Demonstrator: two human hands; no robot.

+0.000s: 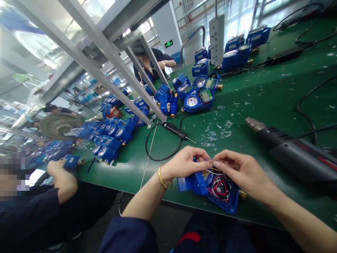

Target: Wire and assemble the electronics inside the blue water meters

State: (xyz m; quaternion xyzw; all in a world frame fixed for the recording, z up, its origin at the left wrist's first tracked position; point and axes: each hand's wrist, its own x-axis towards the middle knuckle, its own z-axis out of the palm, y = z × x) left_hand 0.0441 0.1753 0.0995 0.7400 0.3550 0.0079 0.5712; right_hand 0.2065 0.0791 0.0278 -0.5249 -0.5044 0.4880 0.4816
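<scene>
- Our left hand (188, 162) has thumb and finger pinched together on the thin wires (216, 173).
- Our right hand (243, 168) pinches the wires too, its fingertips just beside the left's.
- We have the open blue meter (231, 206) beneath both hands, near the edge of the green table (279, 95), with red wires (223, 188) inside it.
- We see a heat gun (295, 154) lying to the right.
- Beyond our left hand we see a thin-tipped black tool (173, 130).
</scene>
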